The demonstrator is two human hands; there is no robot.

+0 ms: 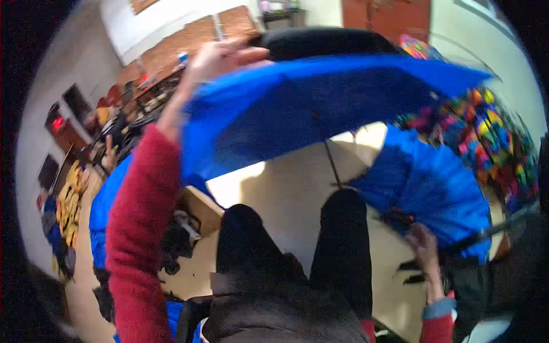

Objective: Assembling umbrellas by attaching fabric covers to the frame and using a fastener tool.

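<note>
A blue umbrella (286, 108) is spread across the upper middle, its thin dark shaft (331, 163) slanting down toward my knees. My left hand (223, 57) is raised to the upper left rim of its canopy, the fingers bent together at the edge and blurred. Low on the right, my right hand (423, 243) is curled beside another blue umbrella (434, 183), whose fabric fans out in folds. What lies in those fingers, if anything, I cannot make out.
A box with black parts (183, 228) stands left of my knees. More blue fabric (106, 206) hangs beyond my left sleeve. Multicoloured fabric (486, 131) is heaped at the right, and yellow patterned fabric (70, 206) at the far left. Cluttered tables (154, 97) line the back left.
</note>
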